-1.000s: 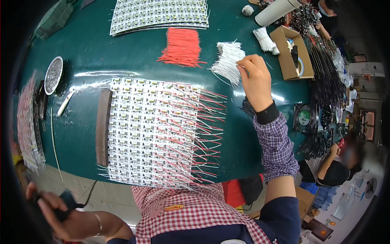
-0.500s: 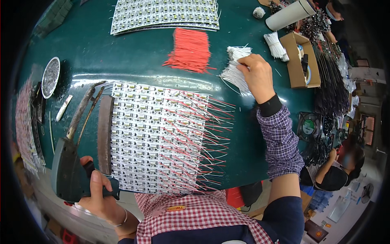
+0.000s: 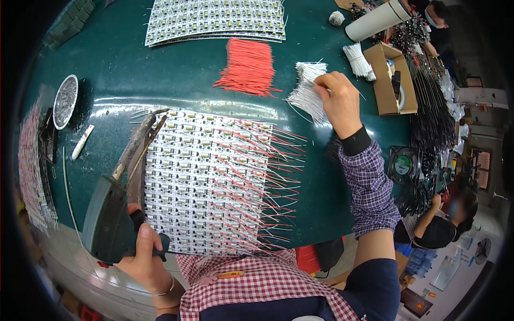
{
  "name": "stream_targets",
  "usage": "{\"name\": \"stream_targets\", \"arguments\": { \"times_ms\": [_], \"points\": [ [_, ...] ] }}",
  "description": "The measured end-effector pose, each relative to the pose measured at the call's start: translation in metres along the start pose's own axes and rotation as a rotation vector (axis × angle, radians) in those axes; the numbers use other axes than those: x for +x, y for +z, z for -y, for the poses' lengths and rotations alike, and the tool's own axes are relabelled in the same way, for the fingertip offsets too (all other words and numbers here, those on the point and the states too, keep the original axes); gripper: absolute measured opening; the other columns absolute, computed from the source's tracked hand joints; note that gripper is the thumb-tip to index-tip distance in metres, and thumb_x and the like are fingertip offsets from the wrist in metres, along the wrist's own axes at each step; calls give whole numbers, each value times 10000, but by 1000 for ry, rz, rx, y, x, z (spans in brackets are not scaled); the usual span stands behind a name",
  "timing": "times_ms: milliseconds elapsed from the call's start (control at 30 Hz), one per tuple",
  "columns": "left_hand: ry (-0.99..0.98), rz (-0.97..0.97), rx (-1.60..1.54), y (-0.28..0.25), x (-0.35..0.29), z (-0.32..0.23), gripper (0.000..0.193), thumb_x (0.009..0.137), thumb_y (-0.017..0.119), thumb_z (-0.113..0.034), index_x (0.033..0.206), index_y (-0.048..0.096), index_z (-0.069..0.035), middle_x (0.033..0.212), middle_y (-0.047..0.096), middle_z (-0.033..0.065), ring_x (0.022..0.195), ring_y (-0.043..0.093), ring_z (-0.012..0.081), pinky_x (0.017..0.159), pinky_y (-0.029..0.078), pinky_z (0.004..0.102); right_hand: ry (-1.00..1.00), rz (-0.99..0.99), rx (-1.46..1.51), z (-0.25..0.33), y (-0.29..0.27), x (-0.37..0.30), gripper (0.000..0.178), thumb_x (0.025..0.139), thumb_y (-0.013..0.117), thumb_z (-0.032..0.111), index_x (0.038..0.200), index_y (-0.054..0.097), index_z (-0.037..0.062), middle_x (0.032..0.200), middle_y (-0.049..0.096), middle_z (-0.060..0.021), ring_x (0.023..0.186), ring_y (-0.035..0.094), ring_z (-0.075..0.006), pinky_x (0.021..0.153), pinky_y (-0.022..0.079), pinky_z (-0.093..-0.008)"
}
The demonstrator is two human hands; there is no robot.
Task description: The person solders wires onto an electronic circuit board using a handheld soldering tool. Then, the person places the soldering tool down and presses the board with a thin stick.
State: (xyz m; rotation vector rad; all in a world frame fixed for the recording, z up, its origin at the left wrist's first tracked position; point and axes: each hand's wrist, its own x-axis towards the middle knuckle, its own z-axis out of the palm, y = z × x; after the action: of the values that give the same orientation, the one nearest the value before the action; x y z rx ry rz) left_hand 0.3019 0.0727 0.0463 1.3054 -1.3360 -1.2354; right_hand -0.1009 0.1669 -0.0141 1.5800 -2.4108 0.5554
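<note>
Clock hours are read from the middle of the circuit-board panel. A soldering gun, its smooth dark green plastic body at 8 to 9 o'clock, sends a rough, crusted metal barrel and a thinner rod up toward the panel's 11 o'clock corner; whether the bent tip touches is unclear. The left hand wraps its fingers around the pistol-shaped grip, thumb upright.

The panel is a flat white sheet with rows of small components; slender red and white wires fan past its 3 o'clock edge. A long brown bar lies along its 9 o'clock edge, partly behind the barrel.

Between 1 and 2 o'clock, the right hand bends thumb and forefinger over a loose bundle of thin white wires; I cannot tell whether they pinch a strand.

Farther out on the glossy green worktop are a squarish heap of red wires near 12 o'clock, a round bowl of grey, grainy stuff at 10, and an open cardboard box at 2.
</note>
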Motion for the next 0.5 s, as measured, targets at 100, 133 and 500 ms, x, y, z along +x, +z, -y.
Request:
{"name": "stream_targets", "arguments": {
  "times_ms": [100,133,500],
  "points": [
    [-22,31,-12,-1,-2,3,466,865,668,-9,1295,532,108,1135,648,220,510,471,79,444,363,216,-14,-9,14,1,2,-1,124,797,729,28,916,697,46,848,646,-94,846,629,-304,745,507,-427],
    [-25,50,-14,-1,-3,3,469,865,664,3,1301,527,105,1136,648,219,513,472,78,442,363,214,-29,-22,15,1,3,-1,124,811,708,13,931,696,41,855,647,-100,849,629,-308,751,509,-428],
    [-63,102,-41,-1,-7,3,441,865,652,17,1282,536,106,1153,642,228,539,494,86,447,373,220,-89,1,-27,0,2,-1,207,817,601,-54,985,693,24,922,617,-122,930,604,-316,781,520,-413]
  ]
}}
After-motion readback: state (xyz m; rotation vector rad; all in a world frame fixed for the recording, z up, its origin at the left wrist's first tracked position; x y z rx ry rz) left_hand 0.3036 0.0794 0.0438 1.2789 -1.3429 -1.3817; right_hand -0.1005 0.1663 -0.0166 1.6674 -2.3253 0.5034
